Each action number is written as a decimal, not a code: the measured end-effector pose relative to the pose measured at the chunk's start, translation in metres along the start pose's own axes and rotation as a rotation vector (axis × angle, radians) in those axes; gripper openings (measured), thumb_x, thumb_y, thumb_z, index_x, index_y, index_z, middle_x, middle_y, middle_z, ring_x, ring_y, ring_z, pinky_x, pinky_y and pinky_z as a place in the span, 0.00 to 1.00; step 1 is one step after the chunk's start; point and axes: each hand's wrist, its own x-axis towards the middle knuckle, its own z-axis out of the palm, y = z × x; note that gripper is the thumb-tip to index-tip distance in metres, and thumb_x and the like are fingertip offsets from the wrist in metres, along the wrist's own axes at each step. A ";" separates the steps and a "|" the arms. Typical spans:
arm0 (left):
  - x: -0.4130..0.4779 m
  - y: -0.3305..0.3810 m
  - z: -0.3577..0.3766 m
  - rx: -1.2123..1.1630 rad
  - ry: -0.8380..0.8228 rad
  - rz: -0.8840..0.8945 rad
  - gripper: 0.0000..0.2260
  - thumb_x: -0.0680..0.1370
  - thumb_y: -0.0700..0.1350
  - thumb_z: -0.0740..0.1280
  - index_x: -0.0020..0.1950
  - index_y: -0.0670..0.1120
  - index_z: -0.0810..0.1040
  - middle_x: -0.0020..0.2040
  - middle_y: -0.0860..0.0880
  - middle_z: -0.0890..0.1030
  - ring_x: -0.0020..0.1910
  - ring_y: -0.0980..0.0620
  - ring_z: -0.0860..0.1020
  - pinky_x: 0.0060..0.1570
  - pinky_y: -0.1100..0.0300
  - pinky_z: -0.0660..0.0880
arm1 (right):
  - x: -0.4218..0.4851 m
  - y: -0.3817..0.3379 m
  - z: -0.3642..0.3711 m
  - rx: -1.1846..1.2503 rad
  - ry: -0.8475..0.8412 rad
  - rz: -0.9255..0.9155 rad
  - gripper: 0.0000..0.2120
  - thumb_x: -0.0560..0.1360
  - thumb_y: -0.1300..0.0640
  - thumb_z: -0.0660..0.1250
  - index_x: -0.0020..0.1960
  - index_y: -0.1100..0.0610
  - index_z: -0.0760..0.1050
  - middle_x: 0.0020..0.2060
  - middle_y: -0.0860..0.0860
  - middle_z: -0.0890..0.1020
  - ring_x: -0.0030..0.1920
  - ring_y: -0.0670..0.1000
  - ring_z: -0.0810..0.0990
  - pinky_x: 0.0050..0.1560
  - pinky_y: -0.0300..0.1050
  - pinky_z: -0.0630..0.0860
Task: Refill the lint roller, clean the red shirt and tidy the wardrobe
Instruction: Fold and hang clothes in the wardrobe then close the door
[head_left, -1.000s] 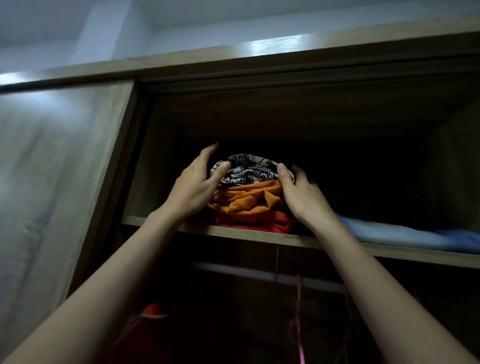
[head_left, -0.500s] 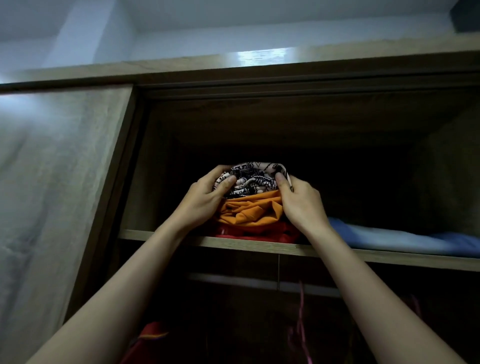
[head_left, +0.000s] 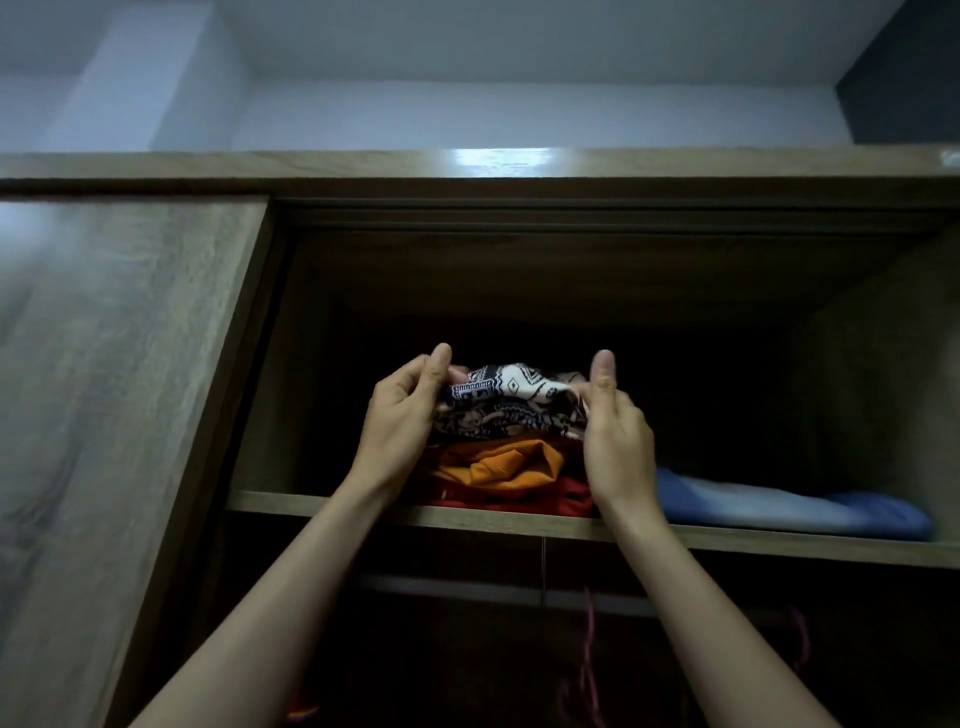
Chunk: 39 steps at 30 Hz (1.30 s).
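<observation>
On the wardrobe's upper shelf (head_left: 322, 503) lies a stack of folded clothes. A black-and-white patterned garment (head_left: 511, 402) is on top, over an orange garment (head_left: 501, 465), with a red garment (head_left: 540, 498) at the bottom. My left hand (head_left: 402, 415) grips the patterned garment's left end, thumb up. My right hand (head_left: 615, 431) grips its right end, thumb raised. The patterned piece sits slightly lifted off the orange one. No lint roller is in view.
A folded blue garment (head_left: 789, 506) lies on the same shelf to the right. A wooden sliding door (head_left: 114, 389) covers the left side. Below the shelf a hanging rail (head_left: 467, 590) and pink hangers (head_left: 587, 665) show in the dark.
Both hands went from pressing the sides of the stack to gripping the patterned garment's ends. It now sits higher, spread wider between them.
</observation>
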 end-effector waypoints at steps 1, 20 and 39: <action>0.000 0.000 0.002 -0.034 0.023 -0.034 0.18 0.80 0.53 0.63 0.44 0.38 0.79 0.45 0.46 0.84 0.45 0.51 0.82 0.47 0.55 0.79 | 0.003 0.001 0.001 0.026 0.036 0.022 0.30 0.77 0.35 0.45 0.44 0.51 0.81 0.45 0.50 0.83 0.46 0.44 0.80 0.40 0.33 0.70; -0.015 0.013 -0.007 0.069 -0.312 -0.170 0.16 0.75 0.47 0.70 0.63 0.53 0.75 0.53 0.54 0.81 0.45 0.58 0.83 0.44 0.65 0.80 | -0.002 0.004 -0.009 -0.328 -0.247 -0.019 0.23 0.76 0.50 0.65 0.70 0.50 0.66 0.59 0.48 0.77 0.57 0.45 0.74 0.44 0.29 0.65; -0.011 0.030 0.000 -0.203 -0.485 -0.088 0.42 0.66 0.40 0.77 0.73 0.65 0.63 0.65 0.62 0.72 0.58 0.56 0.80 0.49 0.60 0.80 | -0.030 -0.011 -0.023 0.135 -0.268 -0.258 0.21 0.78 0.66 0.61 0.67 0.49 0.71 0.65 0.48 0.72 0.63 0.34 0.72 0.55 0.25 0.70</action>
